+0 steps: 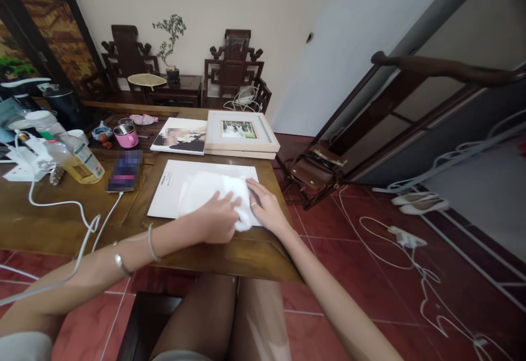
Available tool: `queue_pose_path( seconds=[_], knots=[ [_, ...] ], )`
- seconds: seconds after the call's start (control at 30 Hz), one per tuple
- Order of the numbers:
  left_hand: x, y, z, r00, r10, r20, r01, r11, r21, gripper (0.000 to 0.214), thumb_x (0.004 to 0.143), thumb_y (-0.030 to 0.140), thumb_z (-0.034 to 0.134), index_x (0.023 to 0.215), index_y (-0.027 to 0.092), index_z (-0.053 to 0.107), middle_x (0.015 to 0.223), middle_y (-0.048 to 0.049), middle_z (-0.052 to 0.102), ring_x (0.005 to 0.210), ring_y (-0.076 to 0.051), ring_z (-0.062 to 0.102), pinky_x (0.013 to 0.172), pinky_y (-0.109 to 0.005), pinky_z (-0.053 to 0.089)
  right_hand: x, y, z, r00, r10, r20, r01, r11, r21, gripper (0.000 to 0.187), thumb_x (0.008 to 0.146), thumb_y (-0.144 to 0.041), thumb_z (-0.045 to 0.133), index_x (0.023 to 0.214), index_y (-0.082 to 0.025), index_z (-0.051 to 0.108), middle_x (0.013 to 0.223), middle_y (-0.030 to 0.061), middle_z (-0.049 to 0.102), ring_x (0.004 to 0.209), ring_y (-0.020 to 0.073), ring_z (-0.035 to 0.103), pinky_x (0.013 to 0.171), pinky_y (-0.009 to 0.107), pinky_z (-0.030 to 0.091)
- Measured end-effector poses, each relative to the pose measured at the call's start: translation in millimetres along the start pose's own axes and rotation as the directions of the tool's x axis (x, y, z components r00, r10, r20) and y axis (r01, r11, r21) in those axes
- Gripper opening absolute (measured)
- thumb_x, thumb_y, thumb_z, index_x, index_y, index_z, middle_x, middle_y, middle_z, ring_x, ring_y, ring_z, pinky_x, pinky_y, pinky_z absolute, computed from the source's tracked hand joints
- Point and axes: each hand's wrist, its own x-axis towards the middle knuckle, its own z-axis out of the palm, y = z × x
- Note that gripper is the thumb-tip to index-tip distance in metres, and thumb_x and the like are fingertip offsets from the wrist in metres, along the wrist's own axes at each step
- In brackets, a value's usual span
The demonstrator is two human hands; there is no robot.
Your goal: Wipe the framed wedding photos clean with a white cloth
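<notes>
A white cloth (217,188) lies bunched on a white board (166,192) at the near right corner of the wooden table (205,251). My left hand (216,219) is curled, fingers closed on the cloth's near edge. My right hand (265,207) rests beside it with fingers stretched flat, pressing the cloth's right side; a ring shows on one finger. Behind the board lie a flat photo print (181,136) and a white picture frame (241,131) stacked on another frame.
A phone (124,170) on a white cable, a plastic bottle (78,155), a pink cup (126,136) and white chargers (24,161) sit on the table's left. Carved chairs (234,70) stand behind. A brown bag (312,169), white shoes (419,202) and cables (405,238) lie on the red tiles right.
</notes>
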Motion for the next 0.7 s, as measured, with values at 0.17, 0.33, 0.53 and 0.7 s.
queue_pose_path(
  seconds=[0.17, 0.33, 0.53, 0.7],
  knots=[
    [46.0, -61.8, -7.3, 0.985, -0.151, 0.079, 0.159, 0.981, -0.111, 0.032, 0.085, 0.014, 0.04, 0.095, 0.007, 0.07, 0.112, -0.0198, 0.067, 0.101, -0.026, 0.064, 0.088, -0.036, 0.047, -0.9, 0.4, 0.5, 1.0, 0.01, -0.011, -0.01, 1.0, 0.003, 0.041, 0.089, -0.025, 0.046, 0.125, -0.016, 0.062, 0.135, 0.0138, 0.058, 0.131, 0.0268, 0.049, 0.113, 0.05, 0.035],
    [50.4, -109.6, -12.7, 0.953, -0.294, 0.079, 0.304, 0.922, -0.239, 0.027, 0.082, 0.018, 0.043, 0.084, 0.012, 0.069, 0.086, -0.0124, 0.071, 0.078, -0.022, 0.064, 0.072, -0.029, 0.047, -1.1, 0.0, 0.3, 1.0, 0.006, -0.012, -0.006, 1.0, 0.026, 0.041, 0.089, -0.025, 0.047, 0.126, -0.018, 0.061, 0.135, 0.0116, 0.058, 0.132, 0.0261, 0.048, 0.113, 0.05, 0.035],
    [2.9, -124.8, 6.0, 0.935, -0.349, 0.061, 0.352, 0.898, -0.263, 0.03, 0.086, 0.019, 0.037, 0.081, 0.012, 0.066, 0.095, -0.0144, 0.072, 0.088, -0.023, 0.065, 0.085, -0.033, 0.048, -0.4, -1.5, 0.0, 1.0, 0.008, 0.003, -0.008, 1.0, 0.011, 0.041, 0.09, -0.026, 0.044, 0.126, -0.015, 0.061, 0.136, 0.0146, 0.058, 0.133, 0.0264, 0.047, 0.114, 0.05, 0.035],
    [-51.5, -82.5, 13.3, 0.956, -0.276, 0.102, 0.291, 0.936, -0.2, 0.03, 0.087, 0.012, 0.037, 0.082, 0.014, 0.067, 0.148, -0.0102, 0.043, 0.142, -0.026, 0.029, 0.115, -0.047, 0.026, -0.8, -0.2, 1.2, 1.0, -0.005, -0.01, 0.005, 0.999, 0.032, 0.041, 0.09, -0.026, 0.046, 0.127, -0.017, 0.061, 0.135, 0.0122, 0.058, 0.133, 0.0263, 0.047, 0.114, 0.051, 0.034]
  ],
)
